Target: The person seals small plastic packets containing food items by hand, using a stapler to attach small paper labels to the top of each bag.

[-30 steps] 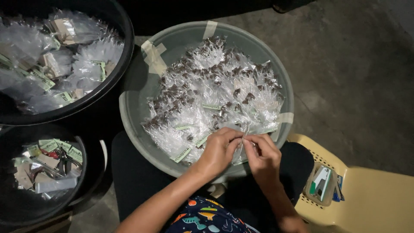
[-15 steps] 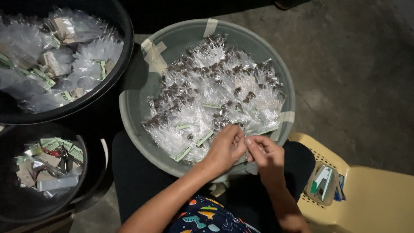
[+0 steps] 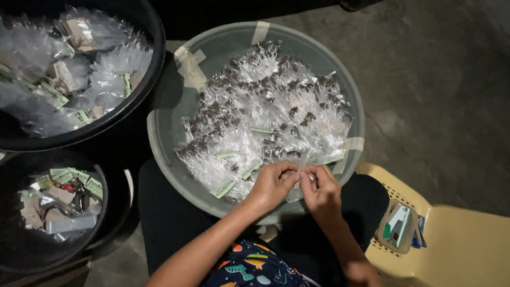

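Observation:
A grey round basin (image 3: 170, 138) patched with strips of tape holds a heap of small clear plastic packets (image 3: 260, 117) with dark pieces inside and pale paper labels. At its near rim my left hand (image 3: 272, 185) and my right hand (image 3: 320, 192) meet, both pinching one small clear packet (image 3: 303, 169) between fingertips. The packet stands up between the two hands, just above the basin's edge.
A black tub (image 3: 135, 111) at the upper left holds more clear packets and labels. A smaller black bucket (image 3: 101, 223) at the lower left holds labels, pliers and bits. A yellow plastic chair (image 3: 457, 239) at the right carries a small container (image 3: 397, 227). Bare concrete floor lies beyond.
Both hands have stayed at the basin's near rim, working the small packet between the fingers; the view has shifted slightly.

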